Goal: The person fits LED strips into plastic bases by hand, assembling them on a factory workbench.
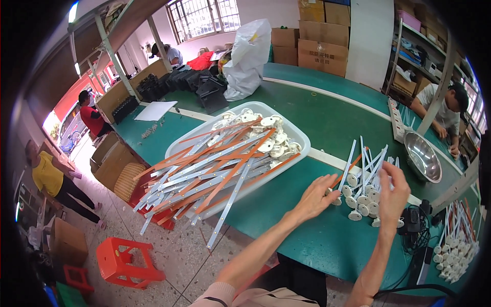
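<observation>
Several white round discs with long strips form a bunch on the green table in front of me. At its left side is my left hand, thumb and fingers closed round a white disc whose orange strip appears to run up to the right. My right hand is at the right side of the bunch, fingers curved and apart, near the upright pale strips. Left of my hands stands a pale plastic tub, heaped with similar discs and long silver and orange strips that jut over its near-left rim.
A metal bowl stands at right, with a black adapter and cable nearer me. Another disc pile lies far right. A co-worker works across at right. Behind the tub are a white sack and black parts. A red stool stands on the floor.
</observation>
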A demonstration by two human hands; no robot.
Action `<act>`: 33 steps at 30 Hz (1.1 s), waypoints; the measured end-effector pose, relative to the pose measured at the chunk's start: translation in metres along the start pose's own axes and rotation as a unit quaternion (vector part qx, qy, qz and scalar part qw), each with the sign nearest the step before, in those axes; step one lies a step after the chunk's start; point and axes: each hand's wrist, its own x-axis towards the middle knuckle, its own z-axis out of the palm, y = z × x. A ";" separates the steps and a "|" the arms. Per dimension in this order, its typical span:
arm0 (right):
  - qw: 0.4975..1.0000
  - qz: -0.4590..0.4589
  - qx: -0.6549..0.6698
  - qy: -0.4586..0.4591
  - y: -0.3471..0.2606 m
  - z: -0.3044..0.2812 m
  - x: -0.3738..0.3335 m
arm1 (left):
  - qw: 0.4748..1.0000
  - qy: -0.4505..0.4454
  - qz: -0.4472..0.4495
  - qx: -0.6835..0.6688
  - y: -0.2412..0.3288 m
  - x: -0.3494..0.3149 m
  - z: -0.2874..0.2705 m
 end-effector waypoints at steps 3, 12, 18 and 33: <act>0.981 -0.100 0.134 -0.098 -0.047 0.038 -0.008 | 0.995 0.052 -0.022 -0.078 0.004 -0.007 0.007; 0.941 -0.254 0.143 -0.173 -0.114 0.177 0.012 | 0.985 0.148 0.007 -0.093 -0.012 -0.013 0.024; 0.922 -0.321 0.115 -0.186 -0.139 0.217 0.027 | 0.990 0.133 0.008 -0.051 -0.008 -0.019 0.020; 0.886 -0.293 -0.076 -0.351 -0.146 0.216 0.046 | 0.986 0.141 -0.017 -0.091 0.005 -0.015 0.013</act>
